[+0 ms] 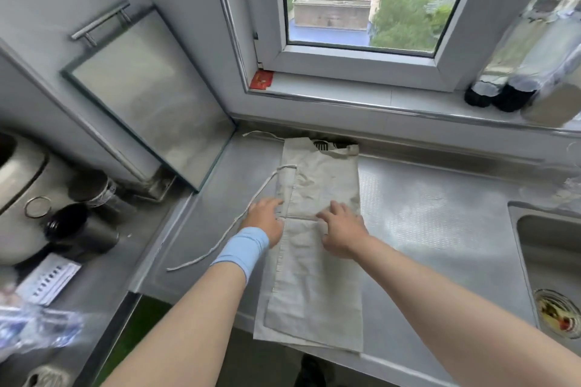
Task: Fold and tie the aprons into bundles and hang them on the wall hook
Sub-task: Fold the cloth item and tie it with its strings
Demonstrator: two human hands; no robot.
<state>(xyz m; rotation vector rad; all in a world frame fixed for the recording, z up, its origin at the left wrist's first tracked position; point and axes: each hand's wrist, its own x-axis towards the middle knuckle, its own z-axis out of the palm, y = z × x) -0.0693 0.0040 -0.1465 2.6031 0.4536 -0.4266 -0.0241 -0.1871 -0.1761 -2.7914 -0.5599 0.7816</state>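
Head view: apron (314, 276), folded long, is lying on counter (424, 229), near end overhanging the edge. Left hand (265, 220) and right hand (341, 229) are pressing its middle, fingers spread flat. String (220, 248) is trailing left. Sink (550, 245) is sitting right, board (151, 94) leaning far left.

Head camera looks down (wide-angle, close) over counter (440, 229) toward window (361, 60).

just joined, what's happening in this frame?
A person is folding a beige apron, which lies as a long narrow strip on the steel counter below the window. Both hands press on its middle: the left hand at the left edge, the right hand flat on the cloth. A tie string trails loose to the left. Nothing is bundled or tied yet.
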